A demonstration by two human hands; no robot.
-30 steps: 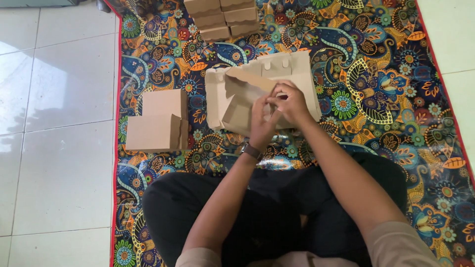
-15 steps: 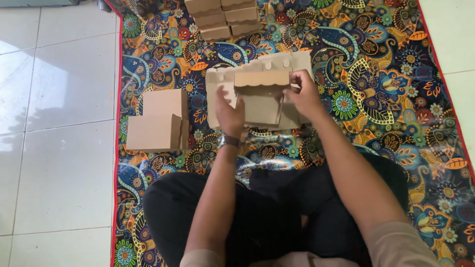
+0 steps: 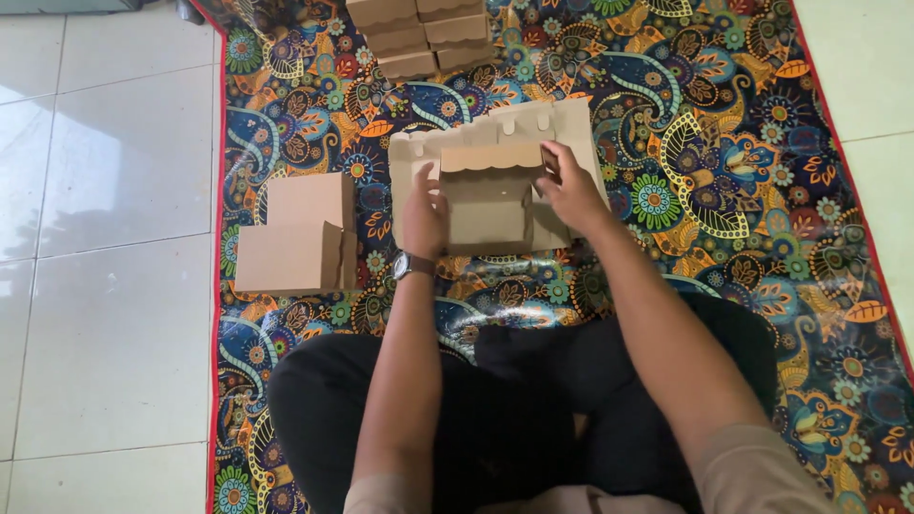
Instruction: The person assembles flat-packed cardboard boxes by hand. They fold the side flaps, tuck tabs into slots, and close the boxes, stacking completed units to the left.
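Both hands clamped on half-folded cardboard box (image 3: 487, 195): left hand (image 3: 425, 217) at left edge, right hand (image 3: 571, 190) at right edge.

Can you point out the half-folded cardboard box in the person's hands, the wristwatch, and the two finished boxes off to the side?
half-folded cardboard box (image 3: 490, 195), head view, on its front panel.
wristwatch (image 3: 407, 265), head view, on the dial at the left wrist.
finished boxes (image 3: 286, 255), head view, on the lid of the nearer box.
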